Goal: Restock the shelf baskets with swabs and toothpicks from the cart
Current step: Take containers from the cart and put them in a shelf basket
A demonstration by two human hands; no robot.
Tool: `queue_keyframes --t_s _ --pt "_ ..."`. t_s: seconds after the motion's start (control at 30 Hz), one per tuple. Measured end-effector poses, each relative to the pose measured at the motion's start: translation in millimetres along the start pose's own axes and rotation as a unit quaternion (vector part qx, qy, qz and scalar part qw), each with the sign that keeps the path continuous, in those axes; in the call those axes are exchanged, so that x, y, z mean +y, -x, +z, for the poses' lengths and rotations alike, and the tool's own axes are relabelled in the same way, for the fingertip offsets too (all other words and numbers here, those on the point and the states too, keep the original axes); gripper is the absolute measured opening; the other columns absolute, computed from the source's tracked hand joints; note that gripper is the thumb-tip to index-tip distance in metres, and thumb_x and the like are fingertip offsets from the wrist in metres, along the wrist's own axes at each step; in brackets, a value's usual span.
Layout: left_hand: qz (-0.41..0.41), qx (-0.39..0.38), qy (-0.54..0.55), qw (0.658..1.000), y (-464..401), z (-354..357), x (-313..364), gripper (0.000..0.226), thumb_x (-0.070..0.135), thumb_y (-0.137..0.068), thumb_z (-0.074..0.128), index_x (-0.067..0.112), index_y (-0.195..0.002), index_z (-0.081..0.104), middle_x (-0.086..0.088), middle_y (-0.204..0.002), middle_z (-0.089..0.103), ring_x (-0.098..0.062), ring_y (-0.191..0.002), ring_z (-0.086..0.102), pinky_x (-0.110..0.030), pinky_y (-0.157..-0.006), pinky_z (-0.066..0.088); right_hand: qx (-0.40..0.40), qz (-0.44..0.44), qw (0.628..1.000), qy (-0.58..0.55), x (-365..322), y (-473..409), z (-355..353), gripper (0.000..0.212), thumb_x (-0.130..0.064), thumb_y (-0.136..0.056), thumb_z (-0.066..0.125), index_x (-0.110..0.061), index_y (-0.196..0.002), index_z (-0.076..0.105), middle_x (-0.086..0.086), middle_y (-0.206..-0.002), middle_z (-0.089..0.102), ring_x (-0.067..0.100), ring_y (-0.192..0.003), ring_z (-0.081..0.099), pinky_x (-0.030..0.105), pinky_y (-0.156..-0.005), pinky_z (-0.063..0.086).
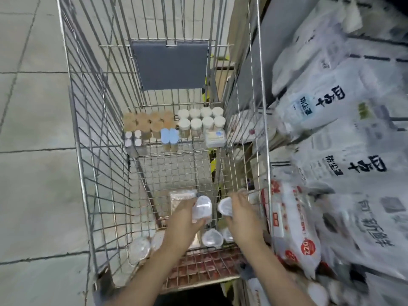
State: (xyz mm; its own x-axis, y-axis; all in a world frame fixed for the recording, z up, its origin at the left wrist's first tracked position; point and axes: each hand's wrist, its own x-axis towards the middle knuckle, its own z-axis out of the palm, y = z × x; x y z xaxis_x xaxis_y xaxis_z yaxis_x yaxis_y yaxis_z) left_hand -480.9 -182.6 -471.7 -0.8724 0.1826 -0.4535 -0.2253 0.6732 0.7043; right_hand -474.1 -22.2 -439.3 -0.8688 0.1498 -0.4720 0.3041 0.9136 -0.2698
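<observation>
I look down into a wire shopping cart [88,164]. My left hand [183,219] grips a clear heart-shaped swab box [202,208] above the cart's near end. My right hand [242,215] holds a second white-lidded box [225,206] beside it. More clear heart-shaped boxes [212,237] lie on the cart floor below my hands, and another [139,250] rests at the near left. At the far end stand white-lidded jars [201,120], tan-lidded jars [150,122], blue-lidded jars [169,135] and a small swab box [215,138].
Shelves on the right hold large white plastic packs [331,102] and a red-and-white pack [291,221] close to the cart's right wall. A grey flap [170,65] hangs on the cart's far end. Tiled floor [33,151] lies to the left.
</observation>
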Motion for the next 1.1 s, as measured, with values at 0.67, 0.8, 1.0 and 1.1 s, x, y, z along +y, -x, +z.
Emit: queue_keyframes --t_s 0.67,0.8,1.0,1.1 --pt "0.051 -0.174 -0.106 0.978 -51 57 -41 0.049 0.022 -0.086 0.064 0.019 -0.132 0.048 -0.003 -0.132 0.052 -0.018 -0.112 0.055 -0.025 -0.090 0.042 -0.130 -0.007 0.986 0.100 28 -41 71 0.044 -0.024 -0.088 0.056 -0.021 -0.132 0.049 0.003 -0.132 0.050 0.021 -0.119 0.050 0.030 -0.100 0.033" --pt "0.050 -0.184 -0.112 0.975 -56 58 -41 0.042 0.024 -0.091 0.057 0.017 -0.131 0.048 -0.004 -0.128 0.051 -0.020 -0.112 0.053 -0.025 -0.087 0.041 -0.122 0.003 0.989 0.077 30 -45 73 0.057 -0.014 -0.083 0.058 -0.016 -0.137 0.040 0.003 -0.133 0.053 0.019 -0.122 0.050 0.027 -0.097 0.034" --pt "0.037 -0.187 -0.121 0.974 -61 63 -39 0.038 0.023 -0.092 0.055 0.014 -0.128 0.046 -0.009 -0.123 0.057 -0.024 -0.107 0.056 -0.026 -0.080 0.041 -0.111 -0.004 0.992 0.067 35 -47 79 0.052 -0.013 -0.085 0.055 -0.015 -0.136 0.044 0.003 -0.133 0.050 0.020 -0.123 0.047 0.029 -0.100 0.033" --pt "0.035 -0.174 -0.108 0.978 -63 63 -39 0.039 0.023 -0.091 0.054 0.014 -0.129 0.047 -0.008 -0.123 0.056 -0.024 -0.107 0.056 -0.029 -0.083 0.045 -0.101 -0.001 0.993 0.061 35 -48 80 0.053 -0.016 -0.087 0.053 -0.017 -0.139 0.042 0.003 -0.135 0.047 0.020 -0.123 0.046 0.029 -0.100 0.032"
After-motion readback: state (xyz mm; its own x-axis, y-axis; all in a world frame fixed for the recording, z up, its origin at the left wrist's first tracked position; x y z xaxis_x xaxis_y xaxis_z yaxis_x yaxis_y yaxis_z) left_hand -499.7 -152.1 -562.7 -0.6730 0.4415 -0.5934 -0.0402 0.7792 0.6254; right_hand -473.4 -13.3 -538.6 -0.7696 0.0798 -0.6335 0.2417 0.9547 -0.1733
